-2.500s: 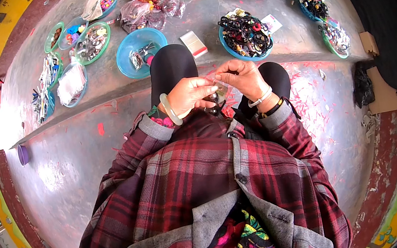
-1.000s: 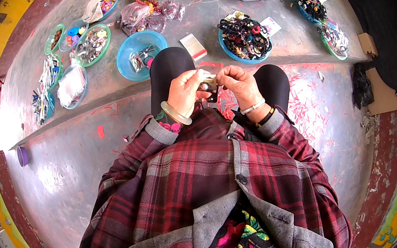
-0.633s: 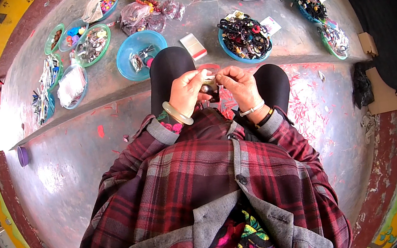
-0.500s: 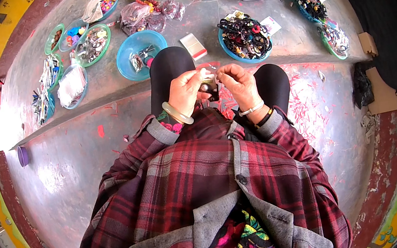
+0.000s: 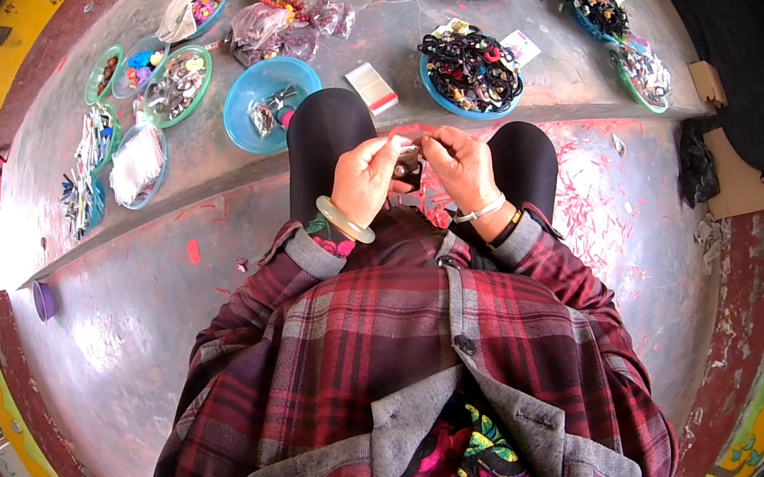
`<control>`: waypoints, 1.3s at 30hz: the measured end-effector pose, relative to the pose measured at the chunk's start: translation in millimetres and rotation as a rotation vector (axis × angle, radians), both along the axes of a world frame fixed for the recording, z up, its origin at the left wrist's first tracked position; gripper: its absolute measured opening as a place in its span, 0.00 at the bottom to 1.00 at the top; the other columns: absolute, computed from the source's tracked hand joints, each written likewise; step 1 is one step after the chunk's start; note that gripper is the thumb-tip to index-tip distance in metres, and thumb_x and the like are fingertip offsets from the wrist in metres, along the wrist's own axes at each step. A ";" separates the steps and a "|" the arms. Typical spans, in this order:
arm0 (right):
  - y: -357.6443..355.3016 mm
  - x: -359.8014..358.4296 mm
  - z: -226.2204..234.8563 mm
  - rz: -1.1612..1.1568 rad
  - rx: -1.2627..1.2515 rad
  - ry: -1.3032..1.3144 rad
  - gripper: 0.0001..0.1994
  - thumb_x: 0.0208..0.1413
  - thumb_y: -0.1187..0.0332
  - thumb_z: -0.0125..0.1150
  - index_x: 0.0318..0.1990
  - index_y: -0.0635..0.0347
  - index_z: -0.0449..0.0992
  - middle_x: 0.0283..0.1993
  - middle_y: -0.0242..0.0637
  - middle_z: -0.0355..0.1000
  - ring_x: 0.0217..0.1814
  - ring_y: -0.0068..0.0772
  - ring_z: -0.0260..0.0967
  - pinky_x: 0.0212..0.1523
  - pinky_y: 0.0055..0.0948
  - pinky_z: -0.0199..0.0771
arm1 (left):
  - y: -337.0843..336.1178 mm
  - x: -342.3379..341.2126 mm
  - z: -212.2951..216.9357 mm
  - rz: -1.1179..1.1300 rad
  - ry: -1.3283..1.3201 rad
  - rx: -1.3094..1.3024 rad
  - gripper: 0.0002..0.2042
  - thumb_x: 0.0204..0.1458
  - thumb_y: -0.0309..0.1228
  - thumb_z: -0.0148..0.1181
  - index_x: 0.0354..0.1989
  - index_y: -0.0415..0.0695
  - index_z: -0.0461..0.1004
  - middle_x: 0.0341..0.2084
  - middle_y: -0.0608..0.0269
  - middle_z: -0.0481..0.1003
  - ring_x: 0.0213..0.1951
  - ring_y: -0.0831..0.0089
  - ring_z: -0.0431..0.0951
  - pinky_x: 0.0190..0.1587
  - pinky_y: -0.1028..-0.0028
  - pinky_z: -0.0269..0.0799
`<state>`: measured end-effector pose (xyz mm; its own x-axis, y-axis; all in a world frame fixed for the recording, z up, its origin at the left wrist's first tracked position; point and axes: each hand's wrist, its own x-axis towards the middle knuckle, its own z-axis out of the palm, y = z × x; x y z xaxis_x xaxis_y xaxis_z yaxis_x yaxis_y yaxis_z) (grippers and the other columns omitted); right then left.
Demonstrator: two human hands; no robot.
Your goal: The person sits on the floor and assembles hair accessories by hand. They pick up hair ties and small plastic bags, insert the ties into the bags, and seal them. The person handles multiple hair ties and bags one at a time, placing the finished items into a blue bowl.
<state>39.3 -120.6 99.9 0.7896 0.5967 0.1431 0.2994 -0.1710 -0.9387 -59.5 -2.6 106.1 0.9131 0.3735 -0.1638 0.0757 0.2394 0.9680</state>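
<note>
My left hand (image 5: 366, 178) and my right hand (image 5: 459, 163) meet above my knees, fingers pinched together on a small dark hair accessory (image 5: 407, 166) held between them. A pale green bangle sits on my left wrist, a thin bracelet and a dark band on my right. I sit in a plaid red jacket with black-clad knees (image 5: 322, 135) drawn up. A blue bowl (image 5: 258, 89) with small pieces lies just beyond my left knee, and a blue bowl of dark hair ties (image 5: 472, 74) beyond my right.
A small white-and-red box (image 5: 373, 87) lies between the two blue bowls. Several green-rimmed bowls (image 5: 177, 84) and plastic bags (image 5: 269, 27) of small colourful items spread across the grey concrete. A purple cup (image 5: 44, 300) stands at left, cardboard (image 5: 727, 164) at right.
My hands have risen slightly and drawn closer together, shifting from my lap toward my knees. The small dark piece stays pinched between them.
</note>
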 end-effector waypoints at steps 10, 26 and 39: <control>-3.0 6.1 -3.2 0.190 0.200 0.309 0.07 0.53 0.70 0.51 0.28 0.65 0.71 0.23 0.27 0.67 0.27 0.16 0.61 0.30 0.18 0.63 | 7.9 0.4 1.1 0.097 -0.006 -0.406 0.12 0.55 0.34 0.47 0.35 0.35 0.69 0.27 0.63 0.72 0.24 0.81 0.71 0.24 0.82 0.73; -2.2 4.6 -7.0 0.158 0.300 0.501 0.03 0.51 0.72 0.55 0.29 0.62 0.72 0.25 0.24 0.67 0.28 0.13 0.60 0.30 0.15 0.61 | 6.2 -0.7 2.7 0.081 -0.005 -0.396 0.14 0.55 0.36 0.47 0.37 0.35 0.67 0.29 0.60 0.72 0.25 0.77 0.72 0.25 0.81 0.72; -2.7 4.5 -10.5 0.171 0.307 0.560 0.04 0.52 0.72 0.54 0.29 0.62 0.72 0.26 0.25 0.67 0.29 0.15 0.61 0.32 0.16 0.63 | 5.0 1.1 -2.3 0.061 0.012 -0.364 0.11 0.55 0.32 0.46 0.41 0.38 0.69 0.30 0.64 0.72 0.28 0.82 0.72 0.27 0.83 0.72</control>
<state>43.8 -123.3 89.3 0.6917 0.7179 -0.0785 -0.2495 0.1355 -0.9589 -58.4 2.3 103.9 0.8880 0.3425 -0.3068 0.0619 0.5721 0.8178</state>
